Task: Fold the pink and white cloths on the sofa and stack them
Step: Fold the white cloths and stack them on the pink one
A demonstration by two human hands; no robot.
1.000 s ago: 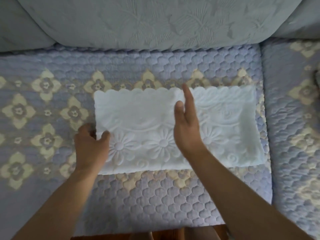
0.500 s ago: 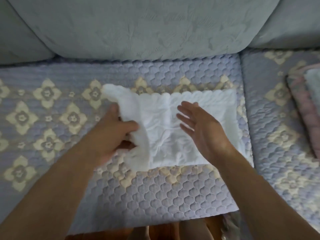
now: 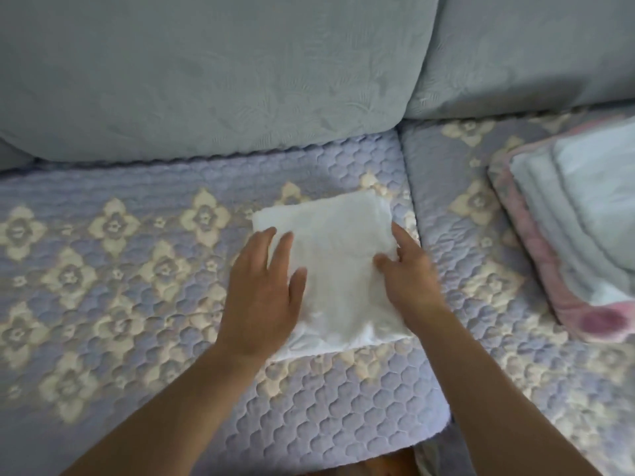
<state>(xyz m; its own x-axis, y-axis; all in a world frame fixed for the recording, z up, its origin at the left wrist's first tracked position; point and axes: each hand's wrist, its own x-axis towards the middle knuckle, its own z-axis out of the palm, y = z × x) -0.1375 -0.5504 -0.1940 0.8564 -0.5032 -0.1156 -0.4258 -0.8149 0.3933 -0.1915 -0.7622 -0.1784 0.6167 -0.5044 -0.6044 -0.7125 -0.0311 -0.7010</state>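
A white cloth (image 3: pixel 338 255) lies folded into a compact rectangle on the quilted lilac sofa seat (image 3: pixel 137 269). My left hand (image 3: pixel 263 293) rests flat on its left edge, fingers spread. My right hand (image 3: pixel 409 273) touches its right edge, fingers slightly bent and thumb on the cloth. Neither hand has a clear grip on it. At the far right, on the neighbouring seat, sits a stack of folded cloths (image 3: pixel 580 221): pale white ones on top of a pink one whose edge shows underneath.
Grey-green back cushions (image 3: pixel 213 73) rise behind the seat. A seam (image 3: pixel 412 207) splits the two seat cushions just right of the white cloth. The seat's front edge (image 3: pixel 378 451) is near my forearms, with a strip of floor below.
My left hand carried the cloth's left half over onto the right half, then let go. The cloth is now half as wide. The view shifted, bringing the stack on the right into sight.
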